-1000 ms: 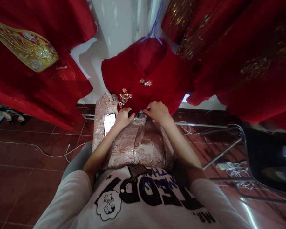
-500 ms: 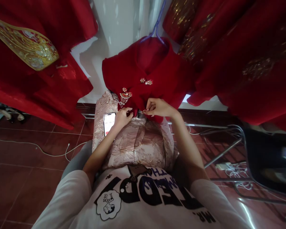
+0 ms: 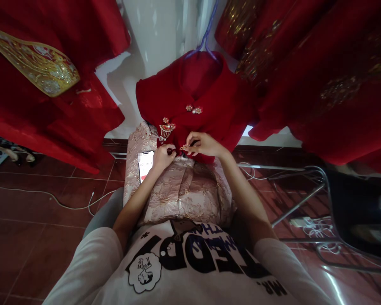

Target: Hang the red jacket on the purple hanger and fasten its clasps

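Observation:
A red garment hangs on a purple hanger, its lower part lying over a shiny pinkish padded cloth on my lap. Two flower-shaped jewelled ornaments sit below its collar, and a fan-shaped jewelled brooch is on its left side. Between the fingertips of my right hand is a small gold jewelled clasp with a loop. My left hand is pinched at the garment's front, just left of the clasp; whatever lies between its fingertips is too small to make out.
A lit phone lies beside my left forearm. Red embroidered garments hang on both sides. At right stands a dark chair with metal legs, near tangled white cables. Another cable crosses the tiled floor at left.
My right hand has moved left with the clasp, bringing it closer to my left fingertips. The left hand has stayed nearly in place, its fingers drawn a little closer together.

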`<state>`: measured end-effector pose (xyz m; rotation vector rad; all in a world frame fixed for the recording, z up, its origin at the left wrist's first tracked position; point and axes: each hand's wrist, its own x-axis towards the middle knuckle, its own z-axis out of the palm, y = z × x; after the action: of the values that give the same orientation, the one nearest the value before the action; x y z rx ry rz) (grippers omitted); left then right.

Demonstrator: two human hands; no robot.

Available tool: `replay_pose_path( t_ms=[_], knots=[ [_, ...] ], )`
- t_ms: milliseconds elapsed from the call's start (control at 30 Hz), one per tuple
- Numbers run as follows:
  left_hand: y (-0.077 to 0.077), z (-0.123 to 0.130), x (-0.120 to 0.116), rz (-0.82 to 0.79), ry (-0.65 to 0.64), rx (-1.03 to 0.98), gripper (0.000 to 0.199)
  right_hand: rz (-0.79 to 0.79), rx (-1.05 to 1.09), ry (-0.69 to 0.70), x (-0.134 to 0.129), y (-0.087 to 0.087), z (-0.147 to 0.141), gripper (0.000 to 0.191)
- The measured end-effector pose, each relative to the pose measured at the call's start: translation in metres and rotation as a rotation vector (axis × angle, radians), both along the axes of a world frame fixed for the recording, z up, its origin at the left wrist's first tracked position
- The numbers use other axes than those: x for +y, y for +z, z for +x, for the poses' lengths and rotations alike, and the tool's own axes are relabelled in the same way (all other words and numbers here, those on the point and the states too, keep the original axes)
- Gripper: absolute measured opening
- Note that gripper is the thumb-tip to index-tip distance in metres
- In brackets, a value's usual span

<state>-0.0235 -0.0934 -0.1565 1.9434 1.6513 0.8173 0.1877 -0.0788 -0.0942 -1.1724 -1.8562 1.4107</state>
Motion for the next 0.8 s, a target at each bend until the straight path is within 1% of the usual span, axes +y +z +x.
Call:
replay_pose_path(
  t_ms=[67,200,333,433,600,800],
  knots=[
    [-0.003,-0.003,0.003,0.008,-0.001,-0.047,0.028,0.054,-0.020,-0.049,0.001,-0.009,-0.011,0.017],
    [-0.008,-0.009,0.010,-0.011,0.003,-0.196,0.030,0.233,-0.129,-0.079,0.004,-0.028,-0.028,0.007],
    [-0.010,-0.012,0.016,-0.047,0.000,-0.372,0.026,0.389,-0.294,-0.110,0.005,-0.041,-0.034,0.010],
    [-0.011,-0.014,0.018,-0.074,-0.005,-0.428,0.021,0.438,-0.369,-0.115,0.003,-0.044,-0.035,0.010],
    [-0.013,-0.012,0.020,-0.089,-0.029,-0.431,0.020,0.481,-0.495,-0.156,-0.001,-0.043,-0.039,0.014],
    [-0.012,-0.011,0.019,-0.104,-0.016,-0.456,0.022,0.486,-0.505,-0.157,-0.002,-0.044,-0.043,0.015]
  ],
)
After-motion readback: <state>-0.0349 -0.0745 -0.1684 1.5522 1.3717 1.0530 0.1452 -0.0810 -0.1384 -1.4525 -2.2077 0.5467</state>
